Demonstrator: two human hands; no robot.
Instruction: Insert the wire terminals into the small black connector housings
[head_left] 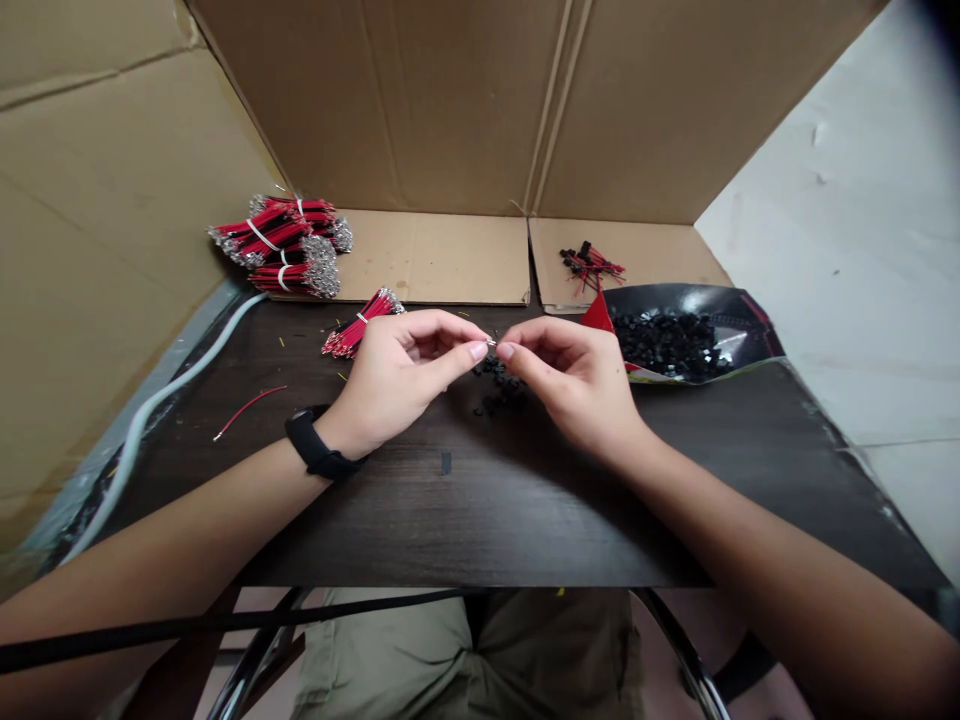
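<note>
My left hand [412, 370], with a black band on its wrist, is pinched at the middle of the dark table. My right hand [574, 375] pinches close beside it, fingertips nearly touching. A tiny metallic end shows between the two sets of fingertips; the rest of that piece is hidden, and which hand bears it is unclear. Small black connectors [499, 392] lie loose on the table beneath and behind the fingertips. Just behind my left hand rests a tied bundle of red and black wires [352, 335].
Several tied wire bundles [281, 245] are piled at back left. A single red wire [251, 407] lies at left, near a pale cable [150, 400]. Wires with black connectors [591, 265] sit on cardboard [652, 255]; an open bag [742, 340] holds black parts at right.
</note>
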